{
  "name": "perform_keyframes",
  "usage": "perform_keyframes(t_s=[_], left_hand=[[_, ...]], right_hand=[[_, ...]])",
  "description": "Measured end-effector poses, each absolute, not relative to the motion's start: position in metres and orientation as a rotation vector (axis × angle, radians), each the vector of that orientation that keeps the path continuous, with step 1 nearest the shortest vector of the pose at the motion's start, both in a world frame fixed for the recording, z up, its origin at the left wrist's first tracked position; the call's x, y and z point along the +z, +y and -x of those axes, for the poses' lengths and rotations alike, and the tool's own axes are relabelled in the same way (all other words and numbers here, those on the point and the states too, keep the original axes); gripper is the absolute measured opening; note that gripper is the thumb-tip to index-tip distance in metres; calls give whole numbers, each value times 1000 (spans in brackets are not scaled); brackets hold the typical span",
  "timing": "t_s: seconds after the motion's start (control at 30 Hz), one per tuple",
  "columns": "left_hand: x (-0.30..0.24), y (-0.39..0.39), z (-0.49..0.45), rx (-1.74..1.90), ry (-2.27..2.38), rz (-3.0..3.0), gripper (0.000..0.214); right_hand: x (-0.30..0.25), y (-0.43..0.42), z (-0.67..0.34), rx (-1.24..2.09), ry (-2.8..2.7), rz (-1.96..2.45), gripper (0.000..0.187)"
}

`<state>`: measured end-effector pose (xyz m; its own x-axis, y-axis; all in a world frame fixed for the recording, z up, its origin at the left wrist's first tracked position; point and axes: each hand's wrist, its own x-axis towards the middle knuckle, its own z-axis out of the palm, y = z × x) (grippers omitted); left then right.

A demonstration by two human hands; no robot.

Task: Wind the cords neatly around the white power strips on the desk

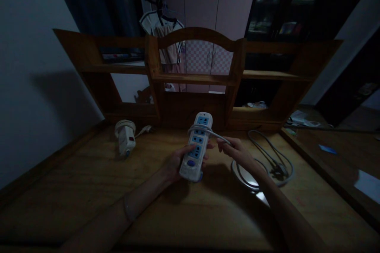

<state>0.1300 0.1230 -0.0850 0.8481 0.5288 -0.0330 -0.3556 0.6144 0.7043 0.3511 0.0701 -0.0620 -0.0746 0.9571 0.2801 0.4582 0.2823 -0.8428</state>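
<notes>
The power strip (198, 140) was held up above the middle of the table (219, 221), between its left and right edges, its far end leaning a little to the right; the left hand (175, 163) gripped it near its near end, thumb on the socket face and fingers showing round the right side; the right hand (234, 152), just beside it, had its fingers closed on the cord (219, 136).

As to progress, a couple of turns of cord were around the strip towards its far end, and the part between strip and right hand ran fairly straight; the longer part seemed not yet wound, for it lay in wide loops towards the table's right edge, with the plug (279, 169) among them; whether turns were going on or coming off, I could not tell.

The strip looked white, long and rounded at the ends, with a row of blue socket faces and a dark blue oval switch near the near end; the dim light hid finer marks.

Farther off, towards the table's far left corner, lay a second power strip (127, 142), its own cord coiled at its far end; along the far edge rose a wooden shelf (194, 79), and beyond it hung clothes (168, 23), before pale cupboard doors (204, 4).
</notes>
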Motion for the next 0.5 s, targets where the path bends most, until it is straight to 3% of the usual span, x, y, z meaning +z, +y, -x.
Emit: perform_keyframes(t_s=[0.2,0.5], left_hand=[[-78,114,-133,496,90,-709,54],[-73,120,-125,478,44,-734,43]], right_hand=[[-71,72,-354,1320,-1392,1041,48],[-79,71,-342,1517,-1403,959,43]])
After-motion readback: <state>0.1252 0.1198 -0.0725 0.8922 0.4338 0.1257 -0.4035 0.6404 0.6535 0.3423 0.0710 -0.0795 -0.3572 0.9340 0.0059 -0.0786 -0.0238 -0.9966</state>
